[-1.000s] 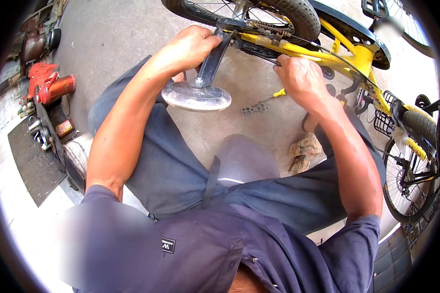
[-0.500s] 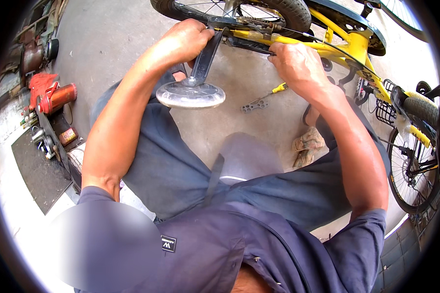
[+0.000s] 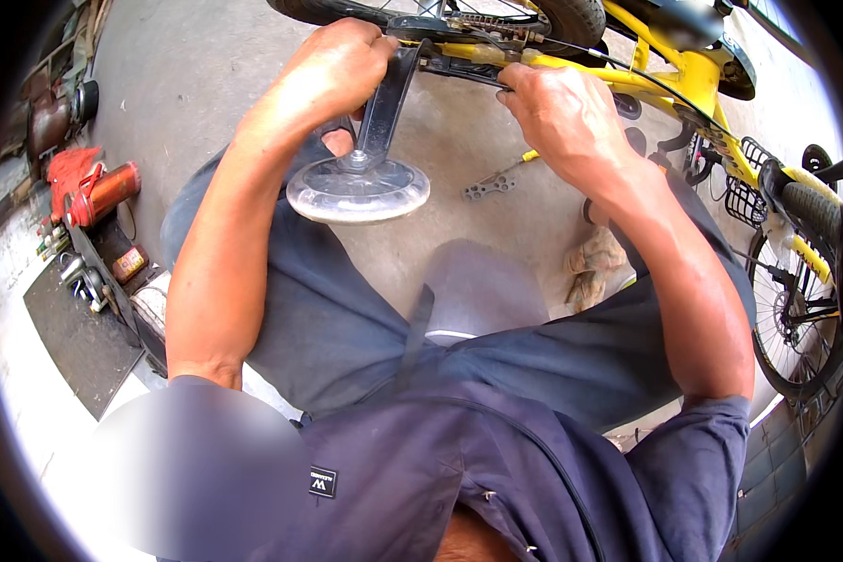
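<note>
At the upper centre of the frame, the left hand (image 3: 342, 66) is wrapped around the upper end of a flat, straight-sided black bracket (image 3: 386, 108). Bolted to the bracket's lower end, left of centre, is a round, clear plastic wheel (image 3: 358, 192), smooth and glossy, with a paler rim. The bracket's top meets a glossy yellow-framed bicycle (image 3: 693, 84), which spans the top of the frame towards the upper right; its black rubber tyre (image 3: 576, 23) shows a ridged tread. The right hand (image 3: 567, 108), at the upper centre-right, has its fingers curled in beside the yellow tubing, at the end of a slim dark bar (image 3: 464, 70); I cannot tell whether it grips the bar.

Below the right hand, on the rough grey concrete floor (image 3: 450, 117), lie a flat metal plate pierced with round holes (image 3: 490, 188) and a thin-shafted tool with a yellow handle (image 3: 530, 155). Crumpled, stained tan cloth (image 3: 592, 267) sits at the centre-right. At the left edge is a scuffed red cylinder (image 3: 112, 195).
</note>
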A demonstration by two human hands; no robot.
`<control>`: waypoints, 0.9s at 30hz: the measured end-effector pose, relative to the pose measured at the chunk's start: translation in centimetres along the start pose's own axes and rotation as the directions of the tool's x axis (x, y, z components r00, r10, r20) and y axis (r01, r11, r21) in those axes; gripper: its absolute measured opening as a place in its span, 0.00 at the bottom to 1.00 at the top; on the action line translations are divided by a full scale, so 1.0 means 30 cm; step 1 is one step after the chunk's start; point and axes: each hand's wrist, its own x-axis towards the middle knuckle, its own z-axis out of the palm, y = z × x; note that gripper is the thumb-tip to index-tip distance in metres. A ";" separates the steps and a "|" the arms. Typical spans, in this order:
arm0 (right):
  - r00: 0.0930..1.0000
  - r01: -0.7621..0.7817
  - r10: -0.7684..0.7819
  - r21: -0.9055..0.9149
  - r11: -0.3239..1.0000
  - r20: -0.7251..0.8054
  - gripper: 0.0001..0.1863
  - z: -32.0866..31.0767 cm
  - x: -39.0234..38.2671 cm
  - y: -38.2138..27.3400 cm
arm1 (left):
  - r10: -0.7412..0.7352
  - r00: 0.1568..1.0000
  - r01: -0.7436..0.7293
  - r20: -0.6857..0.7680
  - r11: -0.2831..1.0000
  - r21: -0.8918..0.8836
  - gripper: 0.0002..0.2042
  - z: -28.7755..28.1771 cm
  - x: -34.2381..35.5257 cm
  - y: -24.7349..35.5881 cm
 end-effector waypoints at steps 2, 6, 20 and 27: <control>1.000 0.015 -0.014 0.018 1.000 -0.027 0.10 0.006 0.008 0.012 | 0.001 1.000 -0.001 -0.019 1.000 0.005 0.16 -0.008 0.005 0.014; 1.000 0.014 -0.014 0.008 1.000 -0.019 0.10 0.008 0.019 0.014 | -0.002 0.999 0.001 -0.054 1.000 -0.022 0.16 -0.016 0.015 0.020; 0.999 -0.011 0.011 0.019 1.000 -0.035 0.10 0.017 0.019 -0.026 | 0.086 0.993 -0.084 -0.080 0.996 0.022 0.16 -0.004 0.007 -0.009; 0.998 -0.005 0.005 0.008 1.000 -0.069 0.09 0.001 0.010 -0.031 | 0.128 0.984 -0.117 -0.120 0.989 0.094 0.15 0.005 0.010 -0.024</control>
